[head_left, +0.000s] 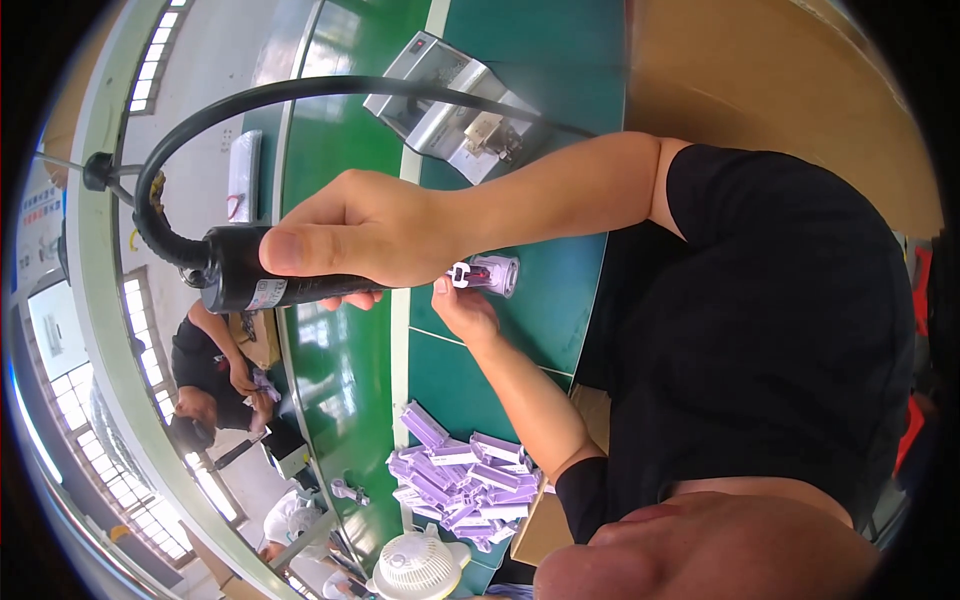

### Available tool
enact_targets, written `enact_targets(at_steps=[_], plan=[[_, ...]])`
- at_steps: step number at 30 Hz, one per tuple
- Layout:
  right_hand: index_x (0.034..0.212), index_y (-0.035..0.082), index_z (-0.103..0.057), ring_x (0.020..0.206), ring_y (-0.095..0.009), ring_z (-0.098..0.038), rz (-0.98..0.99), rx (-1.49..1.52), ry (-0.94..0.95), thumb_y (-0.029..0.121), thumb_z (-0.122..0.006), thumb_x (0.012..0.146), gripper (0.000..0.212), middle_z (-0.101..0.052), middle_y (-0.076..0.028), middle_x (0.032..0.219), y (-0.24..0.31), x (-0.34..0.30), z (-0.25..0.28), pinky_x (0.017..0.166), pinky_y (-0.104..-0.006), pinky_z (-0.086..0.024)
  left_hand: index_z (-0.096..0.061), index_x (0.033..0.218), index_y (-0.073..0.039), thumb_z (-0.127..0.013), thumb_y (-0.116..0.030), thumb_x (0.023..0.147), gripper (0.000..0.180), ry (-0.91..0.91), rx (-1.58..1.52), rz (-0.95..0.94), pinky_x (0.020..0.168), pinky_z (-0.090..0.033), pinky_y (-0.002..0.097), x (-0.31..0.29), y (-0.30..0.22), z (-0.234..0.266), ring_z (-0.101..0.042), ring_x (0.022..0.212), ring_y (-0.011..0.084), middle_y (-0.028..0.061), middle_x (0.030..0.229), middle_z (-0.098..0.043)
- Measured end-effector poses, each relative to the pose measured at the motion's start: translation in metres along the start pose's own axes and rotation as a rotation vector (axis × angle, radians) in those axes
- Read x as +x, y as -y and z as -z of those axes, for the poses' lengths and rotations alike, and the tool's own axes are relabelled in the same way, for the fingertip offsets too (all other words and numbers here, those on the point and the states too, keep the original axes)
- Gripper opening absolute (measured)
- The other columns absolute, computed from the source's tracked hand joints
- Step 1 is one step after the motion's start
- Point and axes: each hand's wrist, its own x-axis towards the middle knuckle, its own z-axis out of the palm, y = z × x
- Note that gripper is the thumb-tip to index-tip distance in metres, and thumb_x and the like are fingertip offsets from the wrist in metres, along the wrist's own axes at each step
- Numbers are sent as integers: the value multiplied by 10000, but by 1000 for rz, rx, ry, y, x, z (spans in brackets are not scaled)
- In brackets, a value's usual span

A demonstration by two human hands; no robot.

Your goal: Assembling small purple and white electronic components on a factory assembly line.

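My right hand [365, 225], on the upper arm in the picture, wraps round a black electric screwdriver [232, 285]. Its thumb lies along the body, and a thick black cable leaves the end. The screwdriver's tip is hidden behind my wrist. Below that wrist, my left hand [468, 312] is closed on a small pale purple housing [500, 275] with a clear rounded end. Something dark red shows inside it, and a white bracket-like piece [461, 274] sits at its edge by my thumb. Most of the left fingers are hidden.
A grey screw feeder [465, 115] stands on the green worktable [440, 370]. Purple housings [465, 480] lie heaped beside my left forearm, near a white basket-like part [420, 565]. A shiny green conveyor [345, 380] runs beyond; a co-worker [215, 365] handles something across it.
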Motion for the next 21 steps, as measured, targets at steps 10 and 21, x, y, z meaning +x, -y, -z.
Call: enact_targets(at_steps=[10,21], plan=[[851,55,-722,568,-98,-602,-24,10,61,743,-545,1006,727,-623,-6,678,-9,-3,3,526,-274,-460,-642,1183,5,-590,-513,982,558,-36,-13,-28,825,-510,384,9,1,-2,-676,952,275,161,999,-704],[919,63,-661,557,-74,-595,1,132,159,548,-553,1090,525,-663,-21,738,-23,-7,-7,500,-256,-469,-651,1259,-64,-503,-446,1043,463,-121,-125,73,923,-581,495,18,38,43,-687,1059,295,113,1189,-706]])
